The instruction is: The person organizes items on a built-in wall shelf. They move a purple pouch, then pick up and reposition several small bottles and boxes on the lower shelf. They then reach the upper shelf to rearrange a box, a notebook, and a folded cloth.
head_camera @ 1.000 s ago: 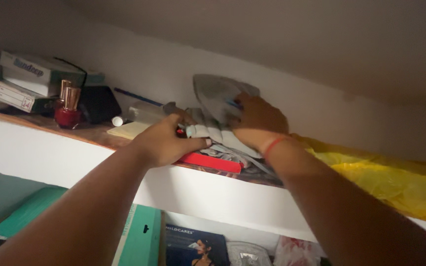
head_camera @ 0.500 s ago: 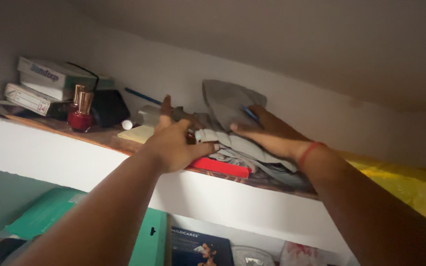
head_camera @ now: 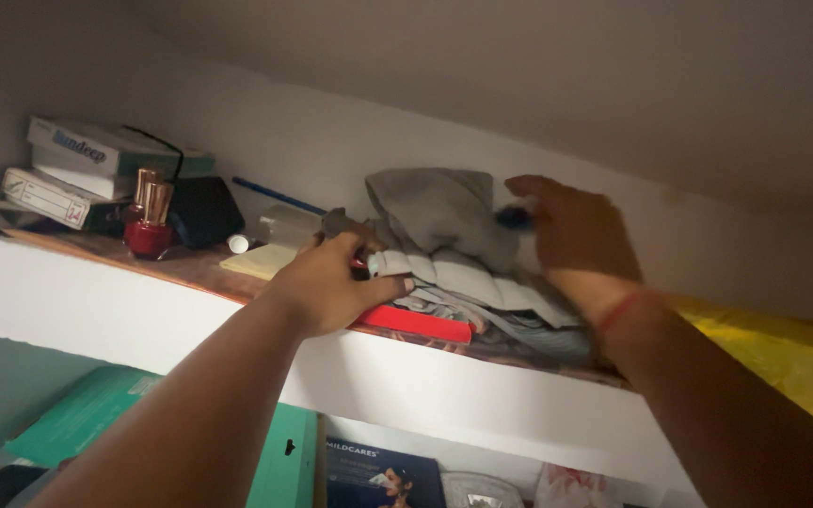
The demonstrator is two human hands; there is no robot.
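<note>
A home storage nook, dim and cluttered with personal things.

A white built-in shelf [head_camera: 96, 292] under a sloped ceiling carries 2 nail polish bottles [head_camera: 148, 221], stacked boxes [head_camera: 77, 160], a black pouch [head_camera: 201, 209], a notepad [head_camera: 258, 261], a pen [head_camera: 275, 196], folded grey cloths [head_camera: 444, 226], a red case [head_camera: 416, 323] and a yellow plastic bag [head_camera: 783, 362]. Below it stand a green folder [head_camera: 279, 461], a box with a pictured face mask [head_camera: 374, 475] and small packets [head_camera: 477, 489], all household odds and ends.

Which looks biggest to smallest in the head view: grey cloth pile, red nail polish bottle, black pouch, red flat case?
1. grey cloth pile
2. black pouch and red flat case: partly hidden, too alike to rank
3. red nail polish bottle
</note>
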